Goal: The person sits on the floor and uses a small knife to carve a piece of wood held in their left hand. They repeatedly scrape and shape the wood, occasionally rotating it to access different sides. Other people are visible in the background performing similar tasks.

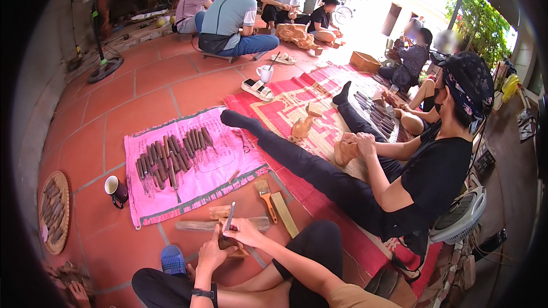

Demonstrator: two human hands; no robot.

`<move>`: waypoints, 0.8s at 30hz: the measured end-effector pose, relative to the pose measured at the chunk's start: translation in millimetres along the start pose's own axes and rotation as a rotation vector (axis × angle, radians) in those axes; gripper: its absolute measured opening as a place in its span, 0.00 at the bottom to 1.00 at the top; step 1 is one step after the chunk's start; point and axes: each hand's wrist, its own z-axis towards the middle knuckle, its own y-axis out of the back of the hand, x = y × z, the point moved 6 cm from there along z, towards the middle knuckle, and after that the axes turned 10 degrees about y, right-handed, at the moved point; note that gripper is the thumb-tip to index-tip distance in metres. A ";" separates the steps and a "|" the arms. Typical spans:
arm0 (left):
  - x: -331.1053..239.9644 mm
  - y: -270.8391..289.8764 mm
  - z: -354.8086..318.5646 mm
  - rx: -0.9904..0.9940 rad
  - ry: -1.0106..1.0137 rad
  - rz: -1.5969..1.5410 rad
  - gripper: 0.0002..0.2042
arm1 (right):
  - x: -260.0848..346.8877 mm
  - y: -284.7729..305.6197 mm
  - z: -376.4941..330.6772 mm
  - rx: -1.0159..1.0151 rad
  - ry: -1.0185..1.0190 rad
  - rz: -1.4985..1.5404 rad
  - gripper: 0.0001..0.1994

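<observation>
Above my lap, my right hand [244, 232] pinches a chisel whose narrow metal blade [230, 212] points up and away. My left hand [211, 252] is closed just beside it, around a dark wooden piece [227, 243] that looks like a handle; the fingers hide most of it. Under both hands lies a pale wood block [240, 252], partly covered. Just beyond are a greyish wood strip [194, 225] and a small pale offcut [219, 211]. A paintbrush [267, 201] with an orange handle rests next to a flat wooden bar [284, 215].
Several dark-handled carving tools [171, 157] lie on a pink cloth [142, 202]. At left are a dark mug [116, 191] and a round basket [55, 212]. A neighbour [434, 165] sits right on a red mat [274, 94], holding a wood carving [345, 151]. A blue slipper [172, 259] lies near my knee.
</observation>
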 end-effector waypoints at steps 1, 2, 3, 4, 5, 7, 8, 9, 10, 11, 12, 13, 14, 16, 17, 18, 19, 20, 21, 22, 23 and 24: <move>-0.7 -0.1 0.3 0.005 0.007 0.009 0.51 | 3.4 -0.8 -3.0 0.040 0.015 -0.065 0.04; -1.3 0.0 0.3 0.010 0.014 0.018 0.51 | -14.6 -2.3 -0.9 0.012 0.004 0.087 0.04; -2.4 -0.2 0.1 0.016 0.019 0.028 0.51 | -19.5 4.0 2.5 -0.046 -0.016 0.073 0.04; -4.4 -1.0 -0.3 0.016 0.014 0.033 0.51 | -24.4 10.7 4.9 -0.104 -0.036 0.059 0.04; -7.0 -2.2 -0.7 0.015 0.009 0.038 0.51 | -28.9 17.3 5.1 -0.163 -0.056 0.044 0.04; -4.2 1.0 -0.8 0.000 0.010 0.039 0.52 | -18.9 14.6 5.3 -0.155 -0.089 0.079 0.05; -1.1 0.7 0.2 -0.007 0.010 0.029 0.51 | -9.6 10.9 2.7 -0.118 -0.098 0.058 0.05; -1.7 -2.2 0.0 -0.004 0.003 0.014 0.51 | -5.6 10.8 -2.3 -0.089 -0.116 0.028 0.05; -0.7 -2.6 -0.6 0.002 0.014 0.016 0.52 | -3.9 5.1 -5.3 -0.025 -0.048 0.044 0.06; -0.4 -0.7 -0.6 0.005 0.026 0.018 0.52 | -3.0 4.9 -4.3 -0.019 -0.040 0.043 0.06; -1.6 1.9 -1.5 0.009 0.038 0.015 0.52 | 0.1 5.4 -2.8 -0.009 -0.033 0.040 0.05; -6.5 2.5 -2.3 0.018 0.019 0.006 0.54 | 2.9 5.3 -5.1 -0.002 -0.029 0.033 0.05; -13.0 4.9 -0.7 0.023 0.001 -0.006 0.55 | -20.5 12.4 1.8 -0.139 0.077 0.038 0.03; -13.4 3.3 -3.7 0.063 -0.017 -0.012 0.58 | -30.8 25.3 7.6 -0.246 0.020 0.104 0.02; -9.7 -1.2 -2.3 0.103 -0.015 -0.008 0.61 | -32.1 25.4 7.1 -0.267 -0.005 0.160 0.02; -4.0 -5.2 -2.2 0.140 -0.019 -0.013 0.63 | -28.9 21.7 4.6 -0.267 -0.025 0.213 0.02; 0.2 -9.3 -2.4 0.186 -0.022 -0.030 0.65 | -26.9 19.6 3.7 -0.254 -0.041 0.265 0.02; 1.6 -11.3 -3.6 0.218 -0.015 0.010 0.66 | -24.7 20.4 1.2 -0.243 -0.059 0.307 0.02; 6.2 -13.5 -7.3 0.241 -0.016 0.048 0.68 | -24.7 15.7 -2.2 -0.228 -0.053 0.340 0.03; 14.7 -16.0 -7.6 0.236 0.009 0.066 0.68 | -25.3 12.3 -2.8 -0.216 -0.067 0.354 0.03; 22.4 -21.2 -4.9 0.226 0.024 0.083 0.68 | -25.7 10.6 -4.4 -0.208 -0.073 0.361 0.04; 25.3 -24.2 -0.7 0.210 0.025 0.102 0.69 | -28.2 13.2 -2.6 -0.186 -0.108 0.355 0.04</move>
